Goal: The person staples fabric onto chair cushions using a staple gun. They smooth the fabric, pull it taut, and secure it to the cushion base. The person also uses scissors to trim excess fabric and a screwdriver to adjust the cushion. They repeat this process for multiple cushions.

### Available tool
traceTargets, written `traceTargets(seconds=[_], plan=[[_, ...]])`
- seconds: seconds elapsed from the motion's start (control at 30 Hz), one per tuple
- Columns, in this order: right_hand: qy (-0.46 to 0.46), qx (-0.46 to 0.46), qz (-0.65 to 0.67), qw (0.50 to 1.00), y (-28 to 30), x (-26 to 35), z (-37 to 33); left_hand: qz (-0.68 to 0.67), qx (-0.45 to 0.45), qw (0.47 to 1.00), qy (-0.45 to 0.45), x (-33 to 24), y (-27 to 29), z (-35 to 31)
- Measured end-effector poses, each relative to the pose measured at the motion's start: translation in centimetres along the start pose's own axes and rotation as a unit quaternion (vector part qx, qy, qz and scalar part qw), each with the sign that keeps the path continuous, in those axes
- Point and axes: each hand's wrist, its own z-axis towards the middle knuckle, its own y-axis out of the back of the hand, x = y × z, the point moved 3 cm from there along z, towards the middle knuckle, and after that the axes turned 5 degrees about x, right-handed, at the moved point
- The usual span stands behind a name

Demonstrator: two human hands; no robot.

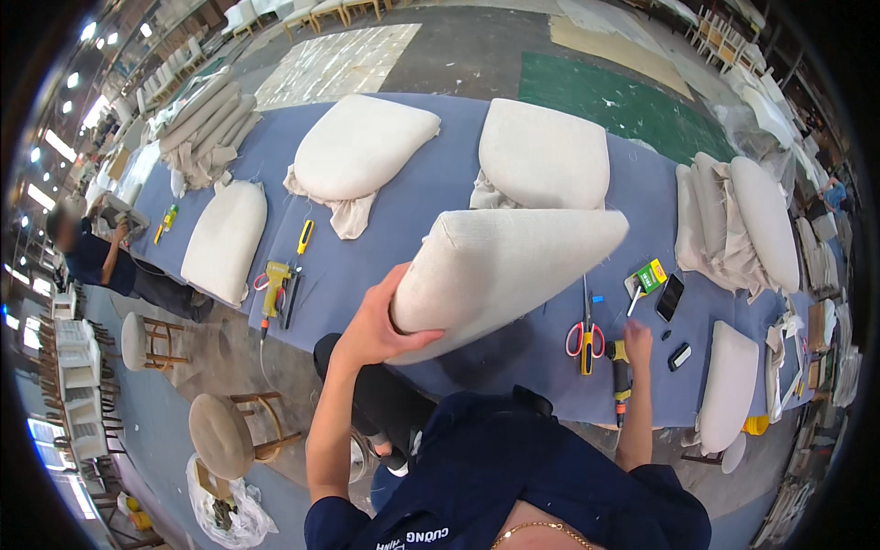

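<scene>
My left hand (390,316) grips the near left edge of a cream fabric-covered seat cushion (513,266), thumb on its near face and fingers behind. The cushion is tilted up above the blue-grey table covering (440,137). On the right, my right hand (637,344) is closed, and a thin white stick (633,302) sticks out of its top. Beside that hand lie red-handled scissors (574,341), a yellow utility knife (587,359) and a yellow-green air tool (621,374). A green and yellow box (647,276) and a black phone (670,298) lie just beyond it.
Finished-looking cushions (365,147) and cushion stacks (733,220) stand around the table. At left lie another air tool (273,280) with a hose and a yellow-handled tool (305,236). A co-worker (101,252) is at the far left. Stools (222,438) stand on the floor.
</scene>
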Motion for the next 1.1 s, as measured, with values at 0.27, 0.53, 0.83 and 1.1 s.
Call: traceTargets(seconds=[0.27,0.53,0.83,1.1], plan=[[-0.078,0.052,0.745,0.661,-6.7,16.3,4.7,0.008,-0.162,0.986,0.039,7.0,-3.5,-6.3],[-0.14,0.015,0.563,0.814,-2.2,18.5,-9.3,-0.025,-0.211,0.975,0.069,12.9,2.7,-9.6],[-0.151,0.211,0.157,0.953,-5.4,16.2,-20.7,0.183,-0.064,0.978,0.078,22.6,-6.3,-3.5],[0.031,0.009,0.095,0.995,-7.6,20.1,-3.3,0.384,0.116,0.911,0.098,22.8,-15.5,-8.8]])
